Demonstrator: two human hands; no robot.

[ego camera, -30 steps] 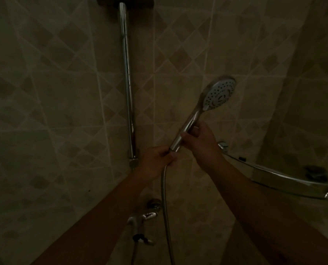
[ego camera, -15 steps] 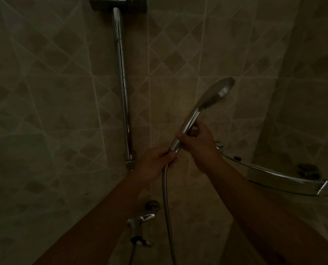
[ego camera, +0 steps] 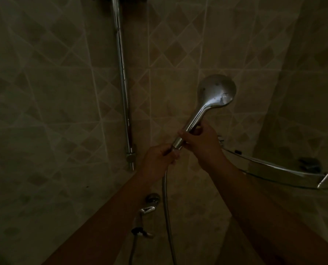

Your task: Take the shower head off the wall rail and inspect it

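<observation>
Both hands meet at frame centre: right hand (ego camera: 203, 144) grips the shower head (ego camera: 215, 92) handle, left hand (ego camera: 159, 159) pinches its hose (ego camera: 167, 211) end just below.

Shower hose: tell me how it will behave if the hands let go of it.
The hose hangs slack below the left hand, so it is probably floppy and would swing. Its ribbed metal looks fairly grippy. The shiny shower head in the right hand may be slippery.

I can read no text, label, brand or number anywhere from here: nothing legible on the shower head (ego camera: 216, 91), the chrome rail (ego camera: 122, 77) or the wall tiles (ego camera: 44, 83).
</observation>
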